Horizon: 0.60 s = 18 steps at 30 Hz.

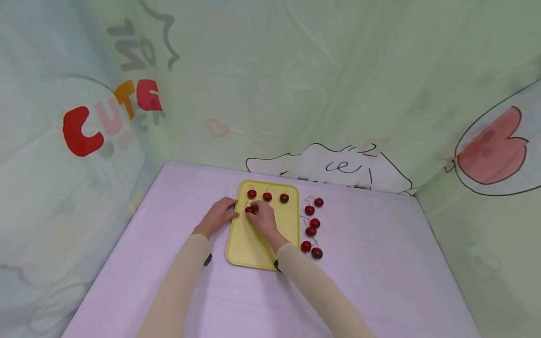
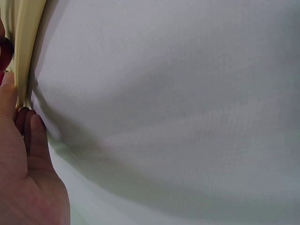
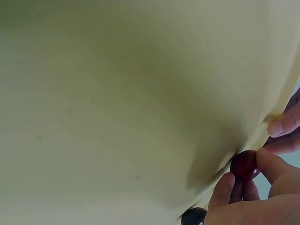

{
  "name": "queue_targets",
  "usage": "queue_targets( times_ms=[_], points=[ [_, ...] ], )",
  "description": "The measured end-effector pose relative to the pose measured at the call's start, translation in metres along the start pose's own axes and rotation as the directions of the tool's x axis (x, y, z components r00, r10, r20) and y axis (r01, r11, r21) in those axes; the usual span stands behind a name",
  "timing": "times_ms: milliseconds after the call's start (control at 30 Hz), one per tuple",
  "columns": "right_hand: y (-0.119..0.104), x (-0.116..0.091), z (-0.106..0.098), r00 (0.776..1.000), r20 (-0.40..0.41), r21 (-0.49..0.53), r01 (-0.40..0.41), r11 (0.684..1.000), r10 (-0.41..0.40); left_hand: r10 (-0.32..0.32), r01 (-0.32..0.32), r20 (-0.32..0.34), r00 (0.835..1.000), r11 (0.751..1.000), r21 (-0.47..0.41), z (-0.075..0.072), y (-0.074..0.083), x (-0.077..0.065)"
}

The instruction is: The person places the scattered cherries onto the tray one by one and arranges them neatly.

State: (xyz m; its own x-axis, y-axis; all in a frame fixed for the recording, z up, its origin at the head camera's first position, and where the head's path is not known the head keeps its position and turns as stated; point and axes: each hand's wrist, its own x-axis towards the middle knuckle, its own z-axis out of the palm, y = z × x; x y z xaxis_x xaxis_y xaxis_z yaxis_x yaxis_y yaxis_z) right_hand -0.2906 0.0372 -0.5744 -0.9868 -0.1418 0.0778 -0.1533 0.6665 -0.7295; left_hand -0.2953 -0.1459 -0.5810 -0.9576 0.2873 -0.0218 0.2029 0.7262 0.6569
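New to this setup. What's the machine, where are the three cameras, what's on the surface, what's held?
No machine: a person in beige long sleeves works bare-handed. The wide picture comes from a camera worn on the head, looking forward and down; the other two come from cameras on the left and right wrists.

On the pale lilac tabletop lies a yellow rectangular tray with rounded corners. Three round, dark red stemmed cherries form a row at its far end; six loose red cherries lie to its right.

The left hand holds the tray's left rim. The right hand pinches one shiny dark red cherry near that rim.
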Motion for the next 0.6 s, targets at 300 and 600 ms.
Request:
queue_targets(
  times_ms=[300,600],
  points=[
    [-0.0075,-0.0024,-0.0022,1.0,0.002,0.005,-0.017,1.0,0.017,0.002,-0.002,-0.003,1.0,1.0,0.0,0.0001,-0.0004,0.0007],
    [-0.0105,-0.0088,-0.0088,0.999,-0.002,0.074,-0.043,0.996,0.043,-0.004,0.004,0.004,1.0,1.0,0.009,0.0021,-0.0045,0.0035]
  ],
)
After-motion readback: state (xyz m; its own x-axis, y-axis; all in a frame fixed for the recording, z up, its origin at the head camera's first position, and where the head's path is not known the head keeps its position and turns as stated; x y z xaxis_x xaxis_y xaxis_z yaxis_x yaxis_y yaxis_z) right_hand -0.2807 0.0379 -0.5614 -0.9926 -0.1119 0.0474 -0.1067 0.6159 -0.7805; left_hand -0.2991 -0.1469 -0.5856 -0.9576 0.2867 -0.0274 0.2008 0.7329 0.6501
